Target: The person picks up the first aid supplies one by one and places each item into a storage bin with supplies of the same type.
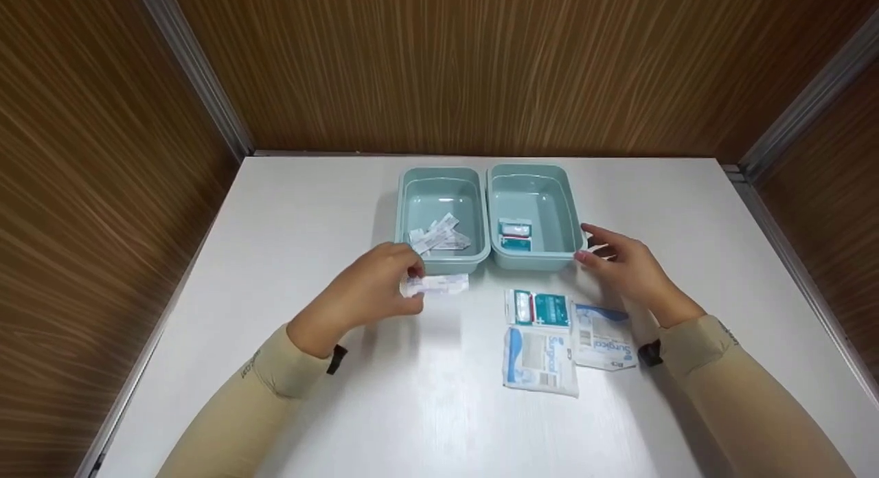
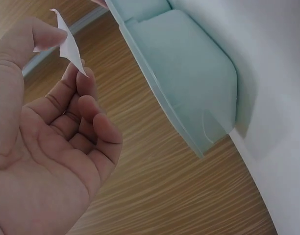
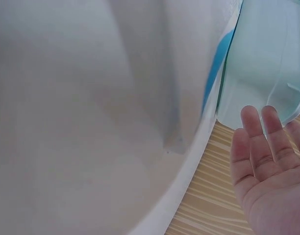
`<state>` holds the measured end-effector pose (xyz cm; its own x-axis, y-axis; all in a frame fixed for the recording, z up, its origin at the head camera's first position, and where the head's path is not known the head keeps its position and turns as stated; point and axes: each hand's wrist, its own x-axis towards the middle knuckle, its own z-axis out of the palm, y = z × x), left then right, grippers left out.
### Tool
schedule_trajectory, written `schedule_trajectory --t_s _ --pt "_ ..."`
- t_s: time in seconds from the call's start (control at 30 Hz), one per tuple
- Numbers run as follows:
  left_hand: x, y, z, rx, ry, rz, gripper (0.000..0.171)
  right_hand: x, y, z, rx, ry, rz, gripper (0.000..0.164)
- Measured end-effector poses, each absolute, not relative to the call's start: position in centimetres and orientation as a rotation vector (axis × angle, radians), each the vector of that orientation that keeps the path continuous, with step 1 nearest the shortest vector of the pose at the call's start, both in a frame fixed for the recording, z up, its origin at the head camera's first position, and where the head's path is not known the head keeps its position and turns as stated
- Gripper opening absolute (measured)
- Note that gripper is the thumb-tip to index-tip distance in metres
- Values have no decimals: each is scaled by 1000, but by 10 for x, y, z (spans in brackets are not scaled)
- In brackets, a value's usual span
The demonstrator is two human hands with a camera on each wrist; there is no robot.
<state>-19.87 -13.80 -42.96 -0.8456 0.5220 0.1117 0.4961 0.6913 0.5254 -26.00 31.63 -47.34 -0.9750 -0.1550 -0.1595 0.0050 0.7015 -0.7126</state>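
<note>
My left hand point(image 1: 374, 286) pinches one end of a slim white printed paper packet point(image 1: 446, 283) between thumb and fingertips, in front of the left bin. Edge-on in the left wrist view, the packet point(image 2: 69, 46) shows above the curled lower fingers. The left pale green bin point(image 1: 410, 189) holds several similar slim packets point(image 1: 439, 234). My right hand point(image 1: 625, 265) is at the near right corner of the right pale green bin point(image 1: 535, 262), thumb and fingertips touching its outside. Inside that bin lies a teal-and-white packet point(image 1: 515, 235). In the right wrist view the fingers point(image 3: 255, 129) are fairly straight.
On the white table point(image 1: 309, 210) before the right bin lie another teal-and-white packet point(image 1: 540, 308) and two white-and-blue packets marked Surgical, one on the left point(image 1: 540, 361) and one on the right point(image 1: 604, 335). Wood-grain panels point(image 1: 453, 73) enclose the table at the back and sides.
</note>
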Motion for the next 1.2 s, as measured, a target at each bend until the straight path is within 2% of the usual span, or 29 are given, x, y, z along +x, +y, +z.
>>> schedule_trajectory --t_s 0.47,0.8,1.2 --pt "-237 -139 -428 702 2925 969 27 -260 318 -474 -114 2681 -1155 94" --pt "-266 -135 -436 506 2939 973 34 -260 318 -476 -148 2705 -1139 92" --pt "-289 -128 -442 390 2905 959 37 -259 318 -476 -120 2688 -1172 90"
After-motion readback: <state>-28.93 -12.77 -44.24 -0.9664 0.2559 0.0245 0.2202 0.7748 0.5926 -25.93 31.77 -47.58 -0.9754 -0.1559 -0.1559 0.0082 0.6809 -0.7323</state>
